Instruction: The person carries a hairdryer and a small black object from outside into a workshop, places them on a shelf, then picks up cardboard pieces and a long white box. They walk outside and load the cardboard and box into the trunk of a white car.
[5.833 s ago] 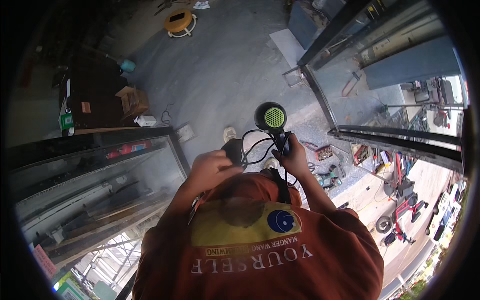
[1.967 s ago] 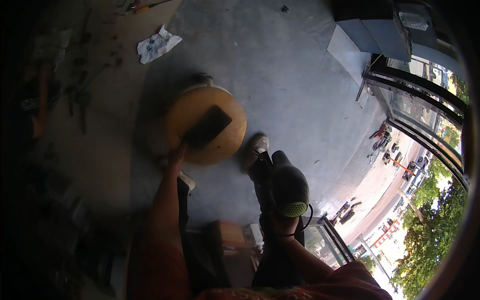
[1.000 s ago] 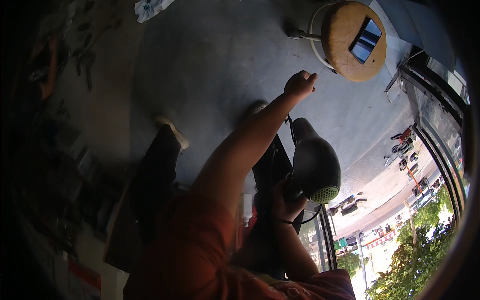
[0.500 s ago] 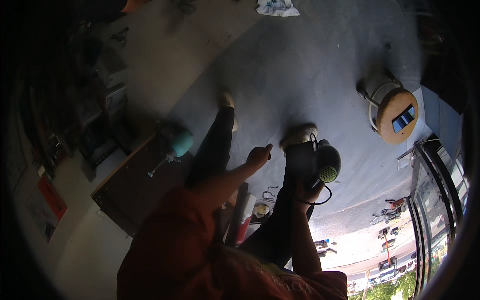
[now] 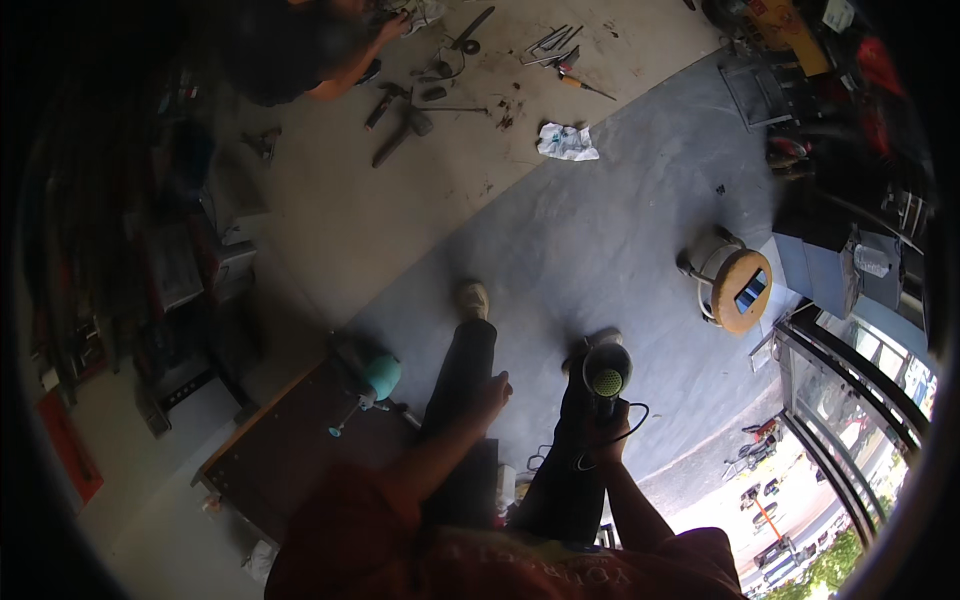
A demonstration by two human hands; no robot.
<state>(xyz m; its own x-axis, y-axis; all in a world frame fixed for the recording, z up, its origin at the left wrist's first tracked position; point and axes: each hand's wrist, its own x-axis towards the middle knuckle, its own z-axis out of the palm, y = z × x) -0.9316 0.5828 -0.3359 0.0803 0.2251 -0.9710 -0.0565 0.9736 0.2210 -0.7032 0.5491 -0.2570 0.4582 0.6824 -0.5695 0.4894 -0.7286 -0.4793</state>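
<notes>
Hair dryer (image 5: 607, 372), dark-bodied with a green round grille (image 5: 608, 384), is grasped by its handle in the right hand (image 5: 606, 432), whose fingers wrap it firmly. The grille faces up toward the wearer, just above that grip, and a black cord (image 5: 647, 410) loops out to the grip's right and back toward the wrist. Left of the grip, apart from the dryer, the left hand (image 5: 489, 397) hangs over the wearer's left trouser leg (image 5: 465, 365); its fingers look bent, but I cannot tell whether they are clenched or loose.

Beyond the grip, close past the dryer, is the right shoe (image 5: 602, 338); the left shoe (image 5: 473, 299) lies farther off to the grip's left. Ahead and right of the grip stands a round stool (image 5: 735, 315) with a tan seat and pale legs, a smartphone (image 5: 751, 291) lying on top. Farther right of the grip runs a dark-framed glass door (image 5: 840, 410).

Well ahead of the grip, a crumpled white sheet (image 5: 567, 142) lies on the floor, with an orange-handled screwdriver (image 5: 572, 81) beyond it and a hammer (image 5: 408, 125) to its left. Left of the grip, a teal cup (image 5: 381, 376) with metal fittings sits by a dark brown desk (image 5: 290, 440). Far ahead and left, a co-worker's arm (image 5: 355, 70) reaches over the floor.
</notes>
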